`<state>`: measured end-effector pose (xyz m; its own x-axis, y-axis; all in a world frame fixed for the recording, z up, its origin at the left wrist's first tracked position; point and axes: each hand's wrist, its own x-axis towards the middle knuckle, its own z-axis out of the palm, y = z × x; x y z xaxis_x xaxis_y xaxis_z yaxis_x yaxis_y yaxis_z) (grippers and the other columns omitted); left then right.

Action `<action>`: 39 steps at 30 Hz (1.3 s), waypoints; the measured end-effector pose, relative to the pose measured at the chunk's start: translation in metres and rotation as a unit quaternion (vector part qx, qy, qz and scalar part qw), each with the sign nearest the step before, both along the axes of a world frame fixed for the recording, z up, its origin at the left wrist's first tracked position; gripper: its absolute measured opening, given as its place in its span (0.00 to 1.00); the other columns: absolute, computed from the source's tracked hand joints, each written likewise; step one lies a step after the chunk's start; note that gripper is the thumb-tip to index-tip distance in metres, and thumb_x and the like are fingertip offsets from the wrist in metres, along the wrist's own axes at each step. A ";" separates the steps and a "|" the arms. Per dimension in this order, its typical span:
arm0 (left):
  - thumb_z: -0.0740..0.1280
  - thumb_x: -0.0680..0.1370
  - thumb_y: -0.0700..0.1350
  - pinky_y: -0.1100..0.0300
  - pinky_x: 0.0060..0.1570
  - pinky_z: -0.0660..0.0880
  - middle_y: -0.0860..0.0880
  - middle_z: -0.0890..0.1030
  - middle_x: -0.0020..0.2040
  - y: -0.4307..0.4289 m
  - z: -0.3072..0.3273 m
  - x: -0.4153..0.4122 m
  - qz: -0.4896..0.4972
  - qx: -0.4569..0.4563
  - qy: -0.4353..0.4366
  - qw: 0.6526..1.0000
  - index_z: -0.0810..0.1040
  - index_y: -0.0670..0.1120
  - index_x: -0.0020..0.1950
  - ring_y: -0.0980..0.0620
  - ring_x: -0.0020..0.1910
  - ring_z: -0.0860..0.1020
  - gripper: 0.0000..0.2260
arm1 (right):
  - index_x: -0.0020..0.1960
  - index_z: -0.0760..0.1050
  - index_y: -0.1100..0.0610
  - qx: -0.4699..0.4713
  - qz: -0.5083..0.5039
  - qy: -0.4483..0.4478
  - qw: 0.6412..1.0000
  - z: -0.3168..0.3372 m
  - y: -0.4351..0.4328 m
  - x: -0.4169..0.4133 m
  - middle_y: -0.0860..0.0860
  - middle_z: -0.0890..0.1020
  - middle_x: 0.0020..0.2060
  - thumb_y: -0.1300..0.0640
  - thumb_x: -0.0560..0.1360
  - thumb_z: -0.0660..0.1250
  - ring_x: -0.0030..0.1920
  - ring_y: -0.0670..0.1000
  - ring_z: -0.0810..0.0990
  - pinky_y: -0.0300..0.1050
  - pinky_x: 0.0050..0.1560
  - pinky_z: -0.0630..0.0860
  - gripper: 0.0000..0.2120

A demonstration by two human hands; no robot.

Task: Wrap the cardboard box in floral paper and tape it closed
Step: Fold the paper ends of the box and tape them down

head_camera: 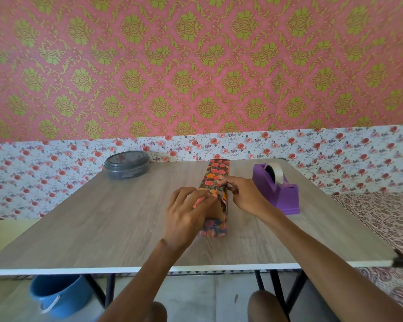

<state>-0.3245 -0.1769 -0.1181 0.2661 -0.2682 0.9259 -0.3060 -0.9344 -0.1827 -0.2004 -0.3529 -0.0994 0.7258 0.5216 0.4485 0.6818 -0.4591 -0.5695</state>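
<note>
A blue bucket (pixel 56 296) sits on the floor under the wooden table (pixel 102 217). Far back on the table is a grey round tub (pixel 126 165) with its lid on. The left hand (pixel 186 212) pinches a flap of floral paper (pixel 216 170) at the near end of the cardboard box (pixel 215 211) (some brown shows there). The box lies in the middle of the table. The right hand (pixel 244 194) curls its fingers on the paper on top. A purple tape dispenser (pixel 279 189) stands near, to the right.

Wrapping paper (pixel 215 175): dark, orange-red floral. Tape dispenser (pixel 280 190): purple. Lidded container (pixel 126 165): grey. Bench (pixel 116 217): grey woodgrain. Bucket (pixel 58 296): blue. Wall (pixel 196 66): pink, green damask.
</note>
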 end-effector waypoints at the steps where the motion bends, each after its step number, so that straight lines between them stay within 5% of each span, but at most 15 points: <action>1: 0.61 0.82 0.52 0.51 0.51 0.74 0.47 0.83 0.52 -0.001 0.001 -0.001 -0.004 0.001 0.015 1.000 0.84 0.45 0.53 0.46 0.51 0.78 0.15 | 0.60 0.81 0.56 0.002 0.002 -0.006 1.000 0.000 0.001 0.000 0.53 0.82 0.60 0.73 0.74 0.63 0.64 0.53 0.79 0.50 0.67 0.74 0.21; 10: 0.80 0.67 0.51 0.51 0.55 0.69 0.50 0.82 0.52 -0.005 0.007 0.007 0.041 0.028 0.077 0.996 0.83 0.50 0.51 0.44 0.55 0.77 0.16 | 0.61 0.80 0.53 0.003 -0.018 0.027 0.999 -0.002 0.002 0.002 0.52 0.83 0.58 0.75 0.73 0.61 0.61 0.52 0.81 0.46 0.66 0.75 0.24; 14: 0.73 0.73 0.47 0.53 0.54 0.68 0.51 0.83 0.46 -0.007 0.012 0.010 -0.001 0.034 0.007 0.999 0.85 0.49 0.43 0.48 0.51 0.75 0.03 | 0.60 0.81 0.51 0.014 -0.022 0.028 0.999 -0.006 0.003 0.007 0.55 0.85 0.54 0.73 0.72 0.61 0.57 0.57 0.83 0.58 0.59 0.78 0.25; 16: 0.70 0.75 0.47 0.54 0.53 0.69 0.51 0.83 0.44 -0.006 0.013 0.011 -0.014 0.024 -0.005 1.000 0.85 0.48 0.41 0.48 0.48 0.76 0.05 | 0.60 0.81 0.52 0.019 -0.019 0.027 0.999 -0.006 0.003 0.006 0.56 0.85 0.53 0.73 0.72 0.61 0.57 0.57 0.83 0.58 0.59 0.78 0.24; 18: 0.75 0.73 0.45 0.55 0.52 0.69 0.50 0.83 0.44 -0.004 0.012 0.012 -0.023 0.039 -0.005 0.999 0.85 0.47 0.42 0.49 0.48 0.76 0.02 | 0.59 0.82 0.53 0.022 -0.016 0.027 0.999 -0.005 0.003 0.005 0.56 0.85 0.54 0.73 0.72 0.61 0.57 0.57 0.82 0.59 0.60 0.77 0.24; 23: 0.78 0.71 0.49 0.56 0.53 0.72 0.48 0.83 0.50 0.000 0.003 0.001 -0.059 0.068 0.027 0.996 0.83 0.47 0.54 0.50 0.52 0.77 0.14 | 0.58 0.77 0.42 0.001 -0.009 0.010 1.000 -0.010 0.005 0.009 0.56 0.85 0.54 0.71 0.74 0.61 0.57 0.58 0.82 0.59 0.59 0.78 0.25; 28: 0.72 0.76 0.44 0.56 0.54 0.74 0.47 0.78 0.59 0.006 0.000 -0.001 -0.006 -0.095 0.134 0.986 0.74 0.49 0.65 0.49 0.56 0.75 0.18 | 0.67 0.76 0.49 -0.017 -0.017 0.047 0.999 -0.003 0.007 0.010 0.54 0.83 0.58 0.73 0.73 0.60 0.59 0.55 0.81 0.51 0.62 0.77 0.29; 32: 0.72 0.76 0.44 0.59 0.49 0.78 0.51 0.73 0.62 0.010 0.004 0.008 0.012 -0.220 0.232 0.947 0.74 0.52 0.66 0.52 0.58 0.76 0.20 | 0.74 0.69 0.47 0.008 0.002 0.048 0.999 0.004 -0.002 0.002 0.44 0.75 0.68 0.74 0.73 0.63 0.63 0.44 0.77 0.34 0.59 0.75 0.35; 34: 0.73 0.75 0.43 0.64 0.48 0.76 0.52 0.74 0.62 0.010 0.007 0.011 0.012 -0.239 0.243 0.940 0.76 0.52 0.64 0.53 0.56 0.76 0.19 | 0.72 0.71 0.49 0.067 0.004 0.043 0.997 0.009 -0.006 -0.008 0.43 0.76 0.66 0.73 0.75 0.65 0.60 0.42 0.78 0.28 0.55 0.74 0.31; 39: 0.72 0.73 0.42 0.60 0.42 0.76 0.50 0.78 0.55 0.003 0.014 0.013 0.002 -0.221 0.233 0.947 0.82 0.48 0.53 0.51 0.50 0.78 0.09 | 0.55 0.83 0.49 0.125 -0.007 0.033 0.992 0.017 -0.010 -0.041 0.40 0.85 0.50 0.52 0.73 0.75 0.51 0.39 0.82 0.40 0.53 0.80 0.12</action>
<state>-0.3118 -0.1739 -0.1044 0.6742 0.1199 0.7288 -0.2540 -0.8889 0.3812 -0.2412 -0.3631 -0.0828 0.7643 0.3896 0.5139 0.6340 -0.3080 -0.7094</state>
